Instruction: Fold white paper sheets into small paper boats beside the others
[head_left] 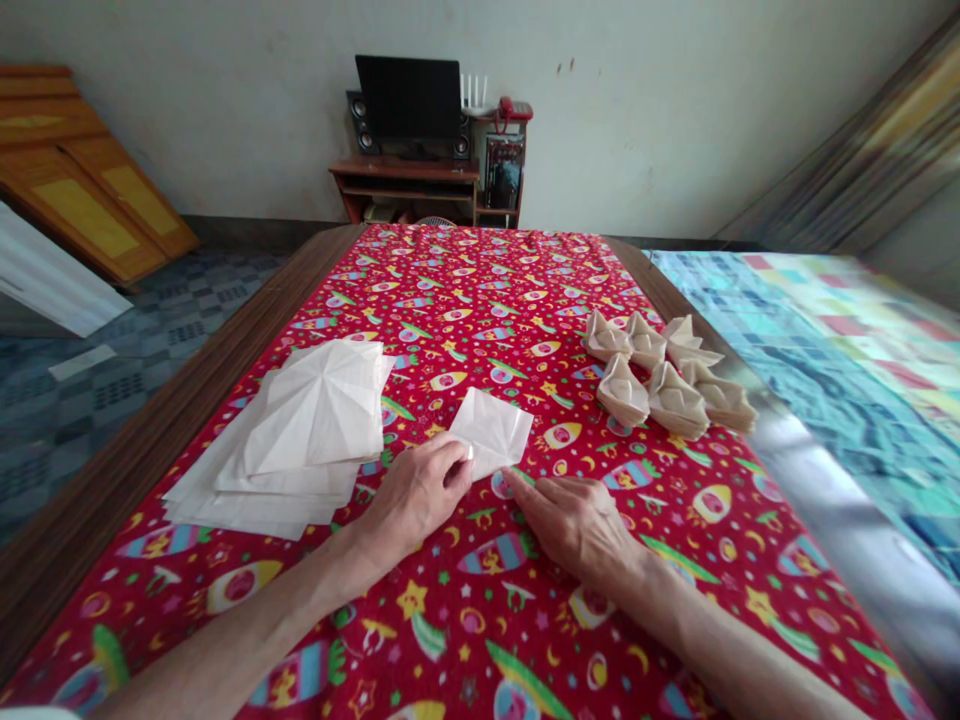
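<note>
A small square of folded white paper with creases meeting near its lower part lies on the red printed cloth. My left hand pinches its left corner between thumb and fingers. At the paper's lower right edge, my right hand rests with the index finger stretched out, its tip touching or very near the edge; the other fingers are partly hidden beneath it. To the left sits a loose stack of white paper sheets, the top ones marked with radiating creases. Several folded paper pieces stand in two rows on the right.
The red cloth covers a long brown table. A bed with a patterned cover adjoins its right side. Beyond the far end are a desk, a monitor and a red telephone. A wooden cabinet stands left.
</note>
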